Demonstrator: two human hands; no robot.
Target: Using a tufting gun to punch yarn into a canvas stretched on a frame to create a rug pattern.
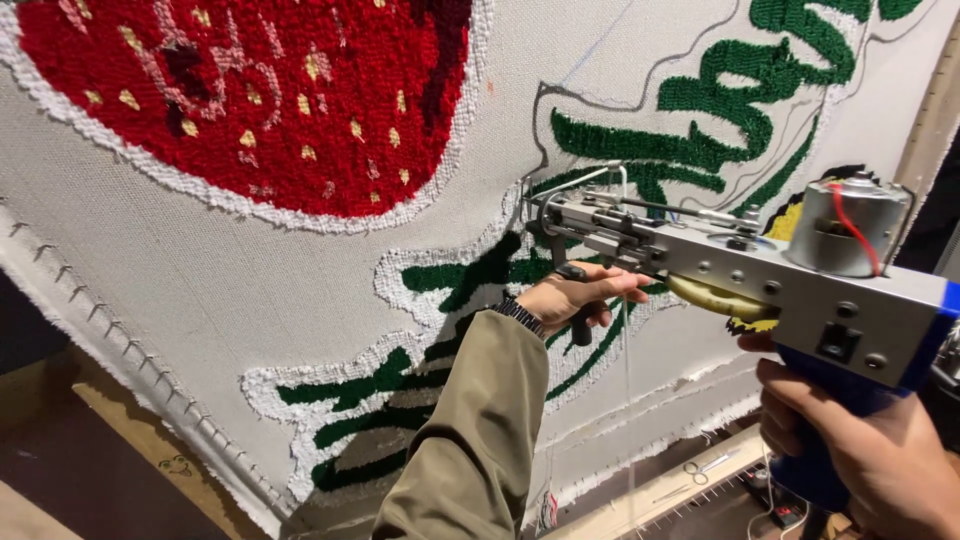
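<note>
Grey metal tufting gun [760,270] pressed needle-first against stretched white backing cloth [250,270]; right hand [880,450] clenched round blue grip, left hand [580,297] grasping front handle. Firm, even pressure advisable.

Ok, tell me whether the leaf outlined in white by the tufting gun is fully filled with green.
Partly filled. The leaf shows dark green tufts with bare cloth between them inside its white border.
</note>
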